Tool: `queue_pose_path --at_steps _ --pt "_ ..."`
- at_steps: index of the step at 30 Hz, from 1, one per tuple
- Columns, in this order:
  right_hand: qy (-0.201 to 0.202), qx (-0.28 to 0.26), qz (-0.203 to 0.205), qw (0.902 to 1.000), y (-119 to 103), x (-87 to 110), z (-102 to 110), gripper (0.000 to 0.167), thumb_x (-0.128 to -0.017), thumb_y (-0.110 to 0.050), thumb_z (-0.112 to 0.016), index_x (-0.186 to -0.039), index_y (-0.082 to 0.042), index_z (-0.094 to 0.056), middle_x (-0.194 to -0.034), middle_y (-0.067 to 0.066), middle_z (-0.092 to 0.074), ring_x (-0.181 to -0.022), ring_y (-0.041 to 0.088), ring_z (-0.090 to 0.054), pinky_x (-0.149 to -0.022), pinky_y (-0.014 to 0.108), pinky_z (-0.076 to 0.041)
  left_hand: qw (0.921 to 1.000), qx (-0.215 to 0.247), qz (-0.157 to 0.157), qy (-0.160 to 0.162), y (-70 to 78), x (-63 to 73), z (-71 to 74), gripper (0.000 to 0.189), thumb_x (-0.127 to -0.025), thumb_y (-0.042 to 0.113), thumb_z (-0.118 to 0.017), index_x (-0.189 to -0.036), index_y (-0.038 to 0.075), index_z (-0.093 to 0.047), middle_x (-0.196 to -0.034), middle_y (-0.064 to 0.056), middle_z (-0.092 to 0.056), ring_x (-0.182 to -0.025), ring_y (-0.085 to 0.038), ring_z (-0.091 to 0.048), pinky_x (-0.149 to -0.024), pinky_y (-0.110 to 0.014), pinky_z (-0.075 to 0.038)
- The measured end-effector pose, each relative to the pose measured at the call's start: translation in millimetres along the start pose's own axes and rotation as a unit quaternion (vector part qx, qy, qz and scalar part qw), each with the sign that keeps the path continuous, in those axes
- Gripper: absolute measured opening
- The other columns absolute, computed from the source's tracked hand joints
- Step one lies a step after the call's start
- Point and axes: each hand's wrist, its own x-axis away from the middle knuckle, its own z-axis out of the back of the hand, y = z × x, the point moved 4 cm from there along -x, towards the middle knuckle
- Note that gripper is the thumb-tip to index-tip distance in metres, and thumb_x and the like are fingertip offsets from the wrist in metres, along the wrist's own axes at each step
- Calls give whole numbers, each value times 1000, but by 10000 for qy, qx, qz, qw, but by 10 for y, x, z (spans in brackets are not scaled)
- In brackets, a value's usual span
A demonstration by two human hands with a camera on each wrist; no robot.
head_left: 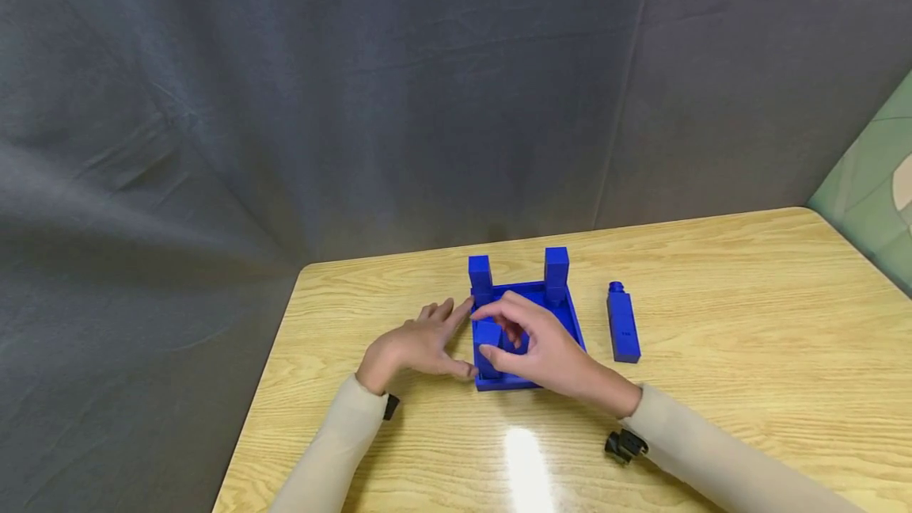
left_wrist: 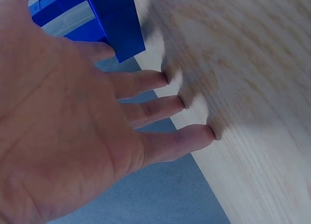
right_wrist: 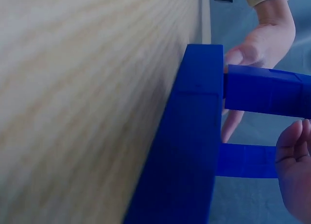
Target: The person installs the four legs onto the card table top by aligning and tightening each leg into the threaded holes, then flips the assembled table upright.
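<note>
A blue square base (head_left: 529,385) with raised edges lies on the wooden table, with three square blue legs standing at its corners. My right hand (head_left: 534,343) curls its thumb and fingers round the front-left leg (head_left: 488,366), near its top. In the right wrist view, a narrow gap shows between that leg (right_wrist: 262,90) and the base. Along the base's left side rests my left hand (head_left: 423,343), fingers spread; its index finger and thumb reach the edge. In the left wrist view, the other fingertips (left_wrist: 197,136) touch down on the tabletop.
A fourth blue leg (head_left: 624,327) with a threaded end lies right of the base. The back-left leg (head_left: 480,271) and back-right leg (head_left: 556,267) stand upright. Behind the table (head_left: 712,323) hangs a dark grey cloth (head_left: 456,101).
</note>
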Motion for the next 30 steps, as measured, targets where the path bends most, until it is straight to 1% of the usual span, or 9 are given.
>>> queue_pose_path --at_steps 4,8,13,17,20,25,30 --pt "-69 194 91 9997 -14 -25 -2 34 -101 -23 -81 -133 -33 -73 -90 -2 -54 -73 18 -50 -63 33 -44 10000 31 -23 -7 -6 1 2 117 -94 70 -73 -178 28 -3 -180 -22 -7 -162 -54 -9 -122 -74 -22" --pt "-51 199 -13 9998 6 -28 3 31 -101 -25 -83 -129 -33 -73 -88 -2 -55 -71 16 -50 -62 32 -44 10000 20 -67 -25 -5 -6 11 117 -95 70 -72 -178 28 -3 -180 -22 -7 -162 -53 -9 -122 -74 -23" --pt "-76 -88 -278 9995 26 -23 -1 32 -97 -28 -88 -124 -30 -71 -88 -3 -57 -72 16 -55 -65 32 -49 10000 -15 -64 -33 -5 -8 9 117 -95 68 -74 -178 26 -3 -180 -23 -7 -162 -53 -10 -121 -75 -23" --pt "-63 -311 -383 9988 35 -16 -2 29 -96 -24 -89 -117 -25 -70 -90 -4 -61 -73 16 -60 -65 33 -53 10000 18 -34 -22 -6 -3 2 117 -95 68 -74 -178 26 -4 -180 -23 -8 -162 -53 -11 -122 -74 -23" --pt "0 -340 -381 9987 40 -14 8 25 -97 -21 -88 -113 -24 -69 -90 -4 -62 -72 16 -61 -64 34 -54 10000 33 -35 -7 -5 -4 3 117 -95 68 -74 -178 27 -4 -180 -23 -8 -162 -53 -10 -122 -74 -23" --pt "109 -220 -315 9992 34 -15 26 24 -96 -24 -89 -110 -27 -70 -93 -5 -61 -74 19 -60 -65 36 -53 10000 -29 -60 0 -4 -9 4 117 -95 68 -73 -178 27 -3 -180 -23 -8 -162 -52 -11 -122 -73 -24" --pt "124 -159 -260 9995 32 -2 28 24 -98 -22 -87 -113 -27 -70 -96 -6 -60 -75 24 -60 -66 36 -52 10000 -4 -74 -36 -3 -2 7 117 -95 69 -73 -178 27 -2 -180 -23 -7 -162 -52 -10 -122 -74 -23"
